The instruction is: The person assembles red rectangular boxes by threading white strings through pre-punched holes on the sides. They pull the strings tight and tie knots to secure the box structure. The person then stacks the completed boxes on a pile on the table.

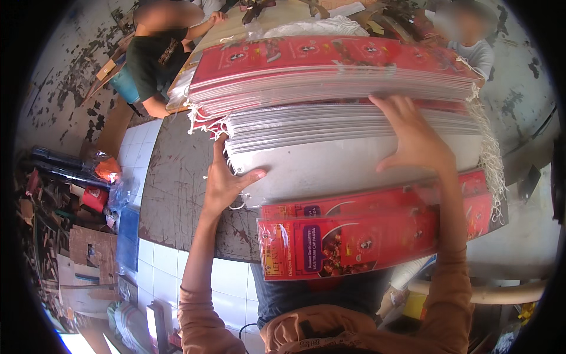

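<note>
In front of me is a stack of printed sign boards [330, 154], white backs facing me and white cords knotted at their ends. My left hand [226, 182] grips the stack's left end, thumb on the white face and fingers round the edge, partly hidden. Across the upper right of the same stack lies my right hand [417, 140], fingers and thumb spread, fingertips at the layered edges. Nearest my body, red printed boards [365, 245] in clear plastic lie overlapping at the table's front edge. A thicker pile of red boards [283, 58] sits just beyond.
The worn grey table [177, 177] shows on the left. Tangled white cords [494, 159] hang along the right ends. One person [156, 56] is at the far left, another [474, 53] at the far right. Wood scraps [88, 253] and plastic clutter the floor at left.
</note>
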The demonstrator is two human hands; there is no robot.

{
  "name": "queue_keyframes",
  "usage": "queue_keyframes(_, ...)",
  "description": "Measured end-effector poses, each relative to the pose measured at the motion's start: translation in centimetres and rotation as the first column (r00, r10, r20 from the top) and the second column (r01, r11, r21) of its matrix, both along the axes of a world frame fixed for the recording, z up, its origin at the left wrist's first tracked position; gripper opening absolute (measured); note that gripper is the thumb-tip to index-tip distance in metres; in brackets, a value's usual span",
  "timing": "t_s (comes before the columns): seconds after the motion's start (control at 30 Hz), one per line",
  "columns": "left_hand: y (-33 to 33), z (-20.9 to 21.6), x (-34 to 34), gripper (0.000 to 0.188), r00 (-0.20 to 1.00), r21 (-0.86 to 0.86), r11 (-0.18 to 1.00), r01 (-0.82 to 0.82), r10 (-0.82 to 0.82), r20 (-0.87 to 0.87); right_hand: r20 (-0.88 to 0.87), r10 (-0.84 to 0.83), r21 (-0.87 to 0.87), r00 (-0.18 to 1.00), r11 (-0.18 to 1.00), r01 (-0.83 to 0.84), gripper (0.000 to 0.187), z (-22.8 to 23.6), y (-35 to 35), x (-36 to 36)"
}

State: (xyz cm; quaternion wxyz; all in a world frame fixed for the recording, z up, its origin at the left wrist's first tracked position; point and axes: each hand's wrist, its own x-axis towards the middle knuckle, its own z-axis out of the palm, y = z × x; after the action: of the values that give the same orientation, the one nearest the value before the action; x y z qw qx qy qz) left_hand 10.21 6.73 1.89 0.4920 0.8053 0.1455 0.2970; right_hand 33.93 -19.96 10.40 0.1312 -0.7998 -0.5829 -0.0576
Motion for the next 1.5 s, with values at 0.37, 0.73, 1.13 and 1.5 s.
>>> queue_keyframes(0.37, -1.2, -0.2, -1.3, 0.104, 0.959, 0.262, 0.938, -0.228, 0.170, 0.227, 0.197, -0.046, 0.177, 0.979, 0.984, 0.010, 0.080, -0.1, -1.9, -3.2)
queue_keyframes(0.73, -15.8, 1.9, -8.6, 0.085, 0.921, 0.682, 0.716, 0.150, 0.149, -0.360, 0.277, 0.011, 0.140, 0.961, 0.989, -0.051, 0.070, -0.2, -1.8, -3.5)
queue_keyframes(1.13, -20.4, 1.7, -3.0, 0.070, 0.841, 0.687, 0.510, 0.517, -0.154, -0.518, 0.229, 0.022, 0.133, 0.973, 0.990, -0.054, 0.068, -0.2, -2.2, -2.9)
queue_keyframes(1.5, -16.8, 2.0, 0.3, 0.064, 0.897, 0.654, 0.618, 0.437, -0.241, -0.371, 0.236, 0.043, 0.175, 0.971, 0.981, -0.086, 0.067, -0.6, -1.9, -2.9)
